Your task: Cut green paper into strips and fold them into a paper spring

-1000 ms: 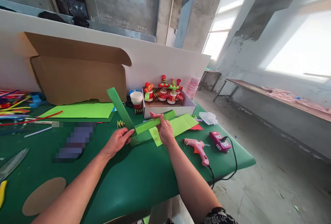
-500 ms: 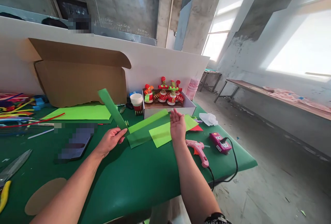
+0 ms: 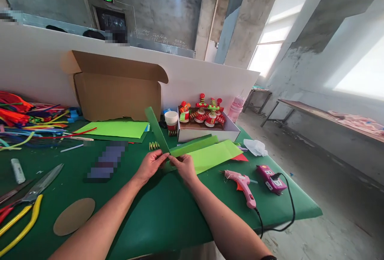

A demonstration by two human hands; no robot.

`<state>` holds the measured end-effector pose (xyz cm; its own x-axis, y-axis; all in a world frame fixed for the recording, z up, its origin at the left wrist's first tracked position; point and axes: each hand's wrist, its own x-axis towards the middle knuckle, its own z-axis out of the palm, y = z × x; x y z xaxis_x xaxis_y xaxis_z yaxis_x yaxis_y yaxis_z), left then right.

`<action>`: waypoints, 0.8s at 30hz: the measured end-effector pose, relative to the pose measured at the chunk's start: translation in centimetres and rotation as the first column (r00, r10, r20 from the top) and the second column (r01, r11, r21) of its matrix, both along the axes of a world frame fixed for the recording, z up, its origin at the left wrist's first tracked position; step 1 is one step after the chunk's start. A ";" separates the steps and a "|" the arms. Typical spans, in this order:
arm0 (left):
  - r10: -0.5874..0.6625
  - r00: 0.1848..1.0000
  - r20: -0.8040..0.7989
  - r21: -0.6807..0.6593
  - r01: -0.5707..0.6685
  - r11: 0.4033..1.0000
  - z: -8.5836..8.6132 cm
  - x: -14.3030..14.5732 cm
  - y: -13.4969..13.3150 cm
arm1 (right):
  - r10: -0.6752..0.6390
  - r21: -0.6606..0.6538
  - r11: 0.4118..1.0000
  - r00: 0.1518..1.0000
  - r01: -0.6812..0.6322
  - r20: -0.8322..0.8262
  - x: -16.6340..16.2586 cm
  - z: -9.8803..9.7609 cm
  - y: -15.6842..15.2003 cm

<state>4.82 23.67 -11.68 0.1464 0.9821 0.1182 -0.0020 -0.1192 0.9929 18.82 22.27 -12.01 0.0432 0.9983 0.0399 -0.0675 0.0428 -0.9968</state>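
My left hand (image 3: 151, 166) and my right hand (image 3: 185, 168) meet over the middle of the table, each with thumb and fingers pinched at the corner where two green paper strips join. One paper strip (image 3: 157, 130) slants up and to the left from the pinch. The other green strip (image 3: 196, 145) runs off to the right. A wider light green paper piece (image 3: 214, 156) lies beneath and beside my right hand. Behind my left hand is a small zigzag-folded paper piece (image 3: 154, 146). The exact overlap at the fingertips is hidden.
On the right are a pink glue gun (image 3: 243, 186) and a purple power box (image 3: 271, 179) with a cord. Scissors (image 3: 36, 190), a cardboard oval (image 3: 74, 217) and a blurred phone (image 3: 108, 160) lie left. Behind stand paper cups (image 3: 171, 118) and a box (image 3: 210, 135) of red figures.
My right hand, open and raised before, has come left and down and now pinches the strips' corner beside my left hand. The camera view has turned somewhat left.
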 end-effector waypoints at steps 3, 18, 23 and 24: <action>-0.005 0.998 0.057 -0.028 0.006 1.000 -0.1 -0.1 0.2 | 0.031 0.027 0.999 1.000 -0.031 0.001 0.2 0.3 0.0; 0.054 0.966 0.254 -0.181 -0.008 0.983 -0.2 0.0 0.2 | 0.130 0.022 0.990 0.975 -0.136 0.179 0.7 -0.9 0.5; 0.122 0.919 0.375 -0.208 -0.045 0.977 0.4 -0.8 0.6 | 0.168 0.013 0.984 0.955 -0.177 0.244 1.7 -0.9 0.8; 0.136 0.907 0.398 -0.212 -0.053 0.976 0.6 -0.9 0.6 | 0.170 0.011 0.984 0.948 -0.179 0.269 1.9 -0.8 0.8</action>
<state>3.88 24.30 -11.09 0.0312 0.9985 -0.0446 -0.4097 0.0535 0.9106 20.73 23.10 -12.82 -0.1486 0.9870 0.0609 0.1898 0.0889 -0.9778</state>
